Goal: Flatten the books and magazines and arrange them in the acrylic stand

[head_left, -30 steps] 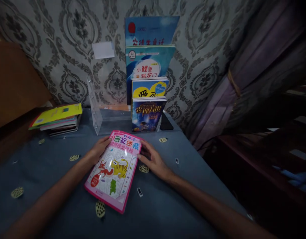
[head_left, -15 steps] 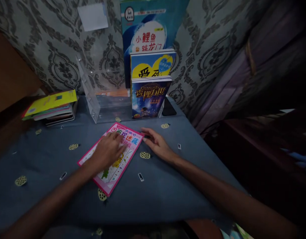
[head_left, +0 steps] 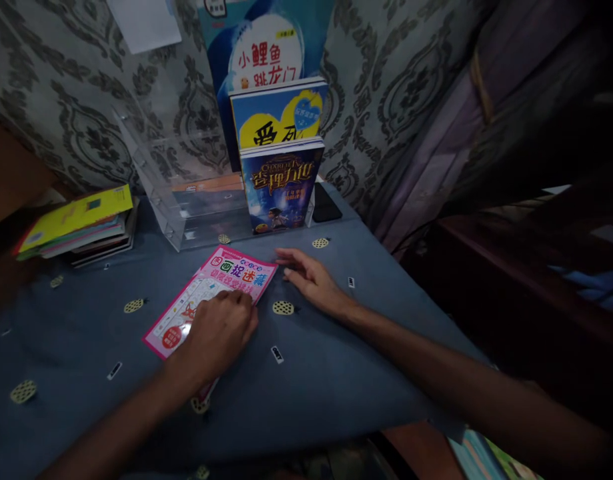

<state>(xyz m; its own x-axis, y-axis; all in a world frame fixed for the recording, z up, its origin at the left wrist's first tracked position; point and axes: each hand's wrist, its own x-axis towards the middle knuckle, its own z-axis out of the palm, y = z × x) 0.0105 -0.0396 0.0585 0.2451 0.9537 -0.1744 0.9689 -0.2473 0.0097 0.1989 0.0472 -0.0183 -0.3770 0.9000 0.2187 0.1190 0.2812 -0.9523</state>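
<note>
A pink picture book with colourful lettering lies at a slant on the blue cloth-covered table. Across its lower right part rests my left hand, its fingers curled together at the book's right edge; the fingertips are hidden, but they seem to grip that edge. My right hand lies just off the book's upper right corner, fingers apart and slightly bent, holding nothing.
Behind the book stands a clear acrylic rack bearing several upright books, a dark blue one in front. A pile of books lies at the left. A black phone lies right of the rack.
My left hand has slid from the middle of the book towards its right edge, its fingers now curled. My right hand stays by the corner. The view has shifted a little.
</note>
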